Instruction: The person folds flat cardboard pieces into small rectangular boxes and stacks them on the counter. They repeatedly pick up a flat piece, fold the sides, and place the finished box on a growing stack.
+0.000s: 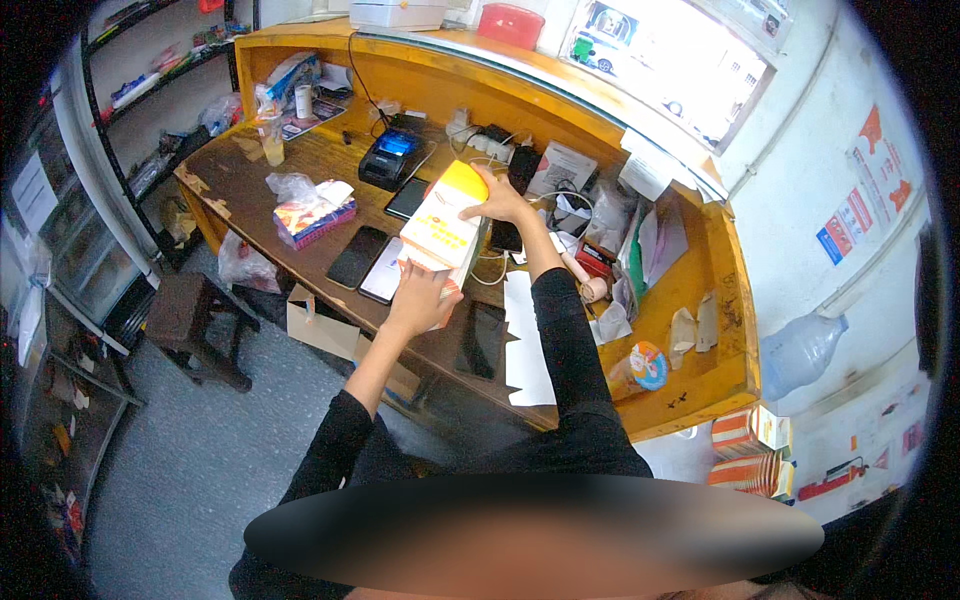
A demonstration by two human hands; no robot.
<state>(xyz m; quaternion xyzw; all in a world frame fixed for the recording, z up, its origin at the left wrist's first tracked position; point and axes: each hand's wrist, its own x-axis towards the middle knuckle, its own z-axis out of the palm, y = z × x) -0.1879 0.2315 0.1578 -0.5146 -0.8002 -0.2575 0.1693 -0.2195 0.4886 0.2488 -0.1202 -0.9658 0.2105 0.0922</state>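
Observation:
Over the desk, both my hands hold a white and yellow cardboard carton (pixel 440 225) with orange-striped sides, tilted with its yellow end away from me. My right hand (pixel 500 197) wraps around its far right edge, thumb on the printed white face. At the near end my left hand (pixel 425 298) presses against the carton, its fingers partly tucked beneath it. Close to the carton on the left lie a dark phone (pixel 357 257) and a phone with a bright screen (pixel 383 270). Another dark phone (pixel 408 199) lies behind them.
A small black printer (pixel 389 160) and a tissue box (pixel 314 214) stand on the yellow wooden desk (pixel 735 330). Cables and papers crowd the back right, near a lidded cup (pixel 647 367). A stool (pixel 190 315) is at left; striped folded cartons (pixel 745 450) are stacked at lower right.

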